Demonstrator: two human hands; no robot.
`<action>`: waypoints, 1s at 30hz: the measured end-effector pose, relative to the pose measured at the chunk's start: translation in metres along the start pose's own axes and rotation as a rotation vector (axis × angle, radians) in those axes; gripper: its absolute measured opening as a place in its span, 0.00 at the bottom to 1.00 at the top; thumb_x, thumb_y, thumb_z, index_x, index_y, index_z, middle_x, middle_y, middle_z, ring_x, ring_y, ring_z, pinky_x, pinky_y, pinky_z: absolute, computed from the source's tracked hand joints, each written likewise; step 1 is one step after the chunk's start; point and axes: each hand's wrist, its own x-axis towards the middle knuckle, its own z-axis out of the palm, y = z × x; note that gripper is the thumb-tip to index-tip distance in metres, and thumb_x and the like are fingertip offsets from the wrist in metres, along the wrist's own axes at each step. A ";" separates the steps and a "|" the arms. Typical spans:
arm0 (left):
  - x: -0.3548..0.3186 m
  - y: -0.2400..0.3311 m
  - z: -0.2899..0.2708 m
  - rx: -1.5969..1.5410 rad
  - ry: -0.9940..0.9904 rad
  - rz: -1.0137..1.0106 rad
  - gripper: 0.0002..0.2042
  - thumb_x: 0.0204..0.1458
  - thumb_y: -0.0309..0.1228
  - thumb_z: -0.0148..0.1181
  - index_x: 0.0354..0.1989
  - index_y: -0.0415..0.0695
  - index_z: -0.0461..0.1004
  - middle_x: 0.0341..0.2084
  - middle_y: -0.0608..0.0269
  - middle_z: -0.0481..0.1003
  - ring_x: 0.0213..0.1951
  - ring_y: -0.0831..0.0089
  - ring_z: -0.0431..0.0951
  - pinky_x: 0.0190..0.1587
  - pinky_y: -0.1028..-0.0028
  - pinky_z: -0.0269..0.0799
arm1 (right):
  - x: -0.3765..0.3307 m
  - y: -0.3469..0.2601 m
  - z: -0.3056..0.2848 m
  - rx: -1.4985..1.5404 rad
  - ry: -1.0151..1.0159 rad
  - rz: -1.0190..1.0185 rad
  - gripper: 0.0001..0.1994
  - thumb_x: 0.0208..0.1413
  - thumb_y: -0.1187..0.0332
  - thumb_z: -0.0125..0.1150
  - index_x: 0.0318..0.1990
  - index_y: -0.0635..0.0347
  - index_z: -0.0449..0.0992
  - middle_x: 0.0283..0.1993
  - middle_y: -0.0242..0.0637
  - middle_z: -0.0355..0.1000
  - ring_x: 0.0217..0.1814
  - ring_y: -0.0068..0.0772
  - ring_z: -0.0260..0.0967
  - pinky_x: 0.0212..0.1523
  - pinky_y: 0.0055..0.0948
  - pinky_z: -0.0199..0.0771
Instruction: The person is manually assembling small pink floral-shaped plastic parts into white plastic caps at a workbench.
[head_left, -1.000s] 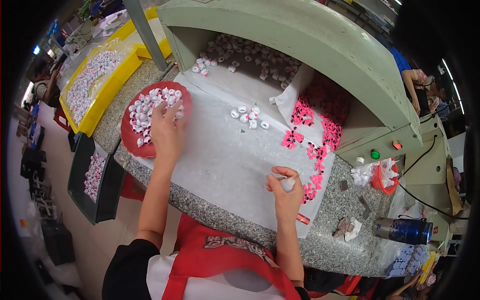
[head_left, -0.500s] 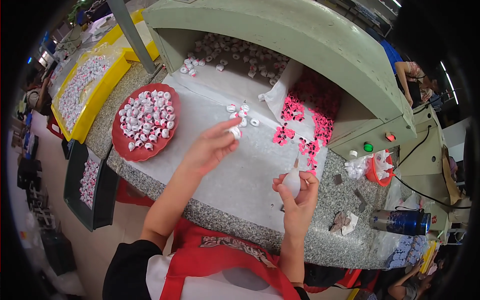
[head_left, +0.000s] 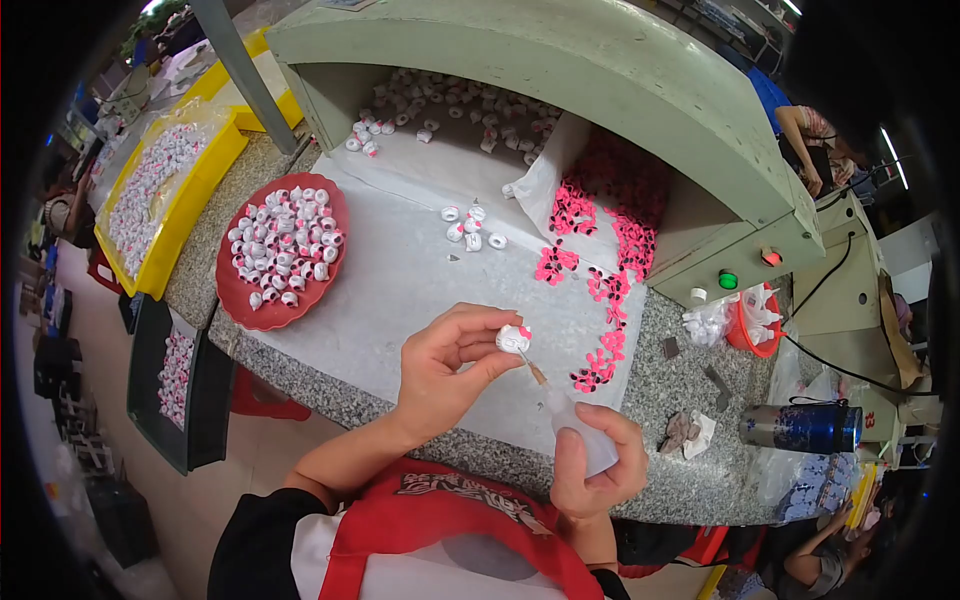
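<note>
Between the thumb and fingers of my left hand [head_left: 448, 362] is a small white figurine head [head_left: 513, 339] with a pink spot. My right hand [head_left: 603, 458] grips a translucent squeeze bottle [head_left: 585, 432], tilted so its thin needle tip meets or nearly meets the piece. Beyond my hands, several similar white heads [head_left: 473, 241] lie on the white paper sheet [head_left: 385, 290]. Small pink and black pieces [head_left: 600, 365] spread along the sheet's right side. To the left, a red scalloped plate [head_left: 236, 303] holds many more white heads.
A pale green machine [head_left: 540, 50] arches over the far side, white heads and pink pieces inside it. Yellow trays [head_left: 190, 215] and a dark green bin [head_left: 200, 400] stand left. At right are a red cup [head_left: 745, 335], crumpled tissue [head_left: 700, 440] and a blue tumbler [head_left: 815, 428].
My left hand has come nearer with the white head. My right hand has tipped the bottle leftward, bringing its needle to the piece. The view has shifted slightly.
</note>
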 end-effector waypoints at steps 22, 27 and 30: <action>-0.003 0.004 -0.001 0.175 -0.005 0.047 0.15 0.41 0.11 0.54 0.40 0.32 0.68 0.40 0.52 0.67 0.42 0.69 0.71 0.45 0.75 0.71 | 0.017 0.000 0.000 -0.038 -0.070 -0.124 0.09 0.36 0.77 0.58 0.29 0.66 0.71 0.21 0.40 0.70 0.18 0.33 0.69 0.20 0.23 0.67; 0.001 0.010 -0.002 -0.109 0.014 -0.206 0.15 0.42 0.13 0.54 0.42 0.32 0.67 0.41 0.52 0.69 0.43 0.71 0.72 0.45 0.77 0.70 | 0.014 0.002 0.000 -0.007 -0.036 -0.081 0.08 0.36 0.77 0.58 0.29 0.66 0.71 0.21 0.40 0.71 0.18 0.33 0.69 0.20 0.24 0.67; 0.001 0.007 -0.005 -0.133 0.010 -0.311 0.16 0.41 0.12 0.53 0.41 0.32 0.66 0.40 0.50 0.71 0.43 0.63 0.73 0.44 0.71 0.71 | 0.014 0.002 0.000 -0.001 -0.024 -0.092 0.08 0.36 0.77 0.58 0.29 0.66 0.71 0.21 0.40 0.70 0.18 0.33 0.69 0.20 0.24 0.67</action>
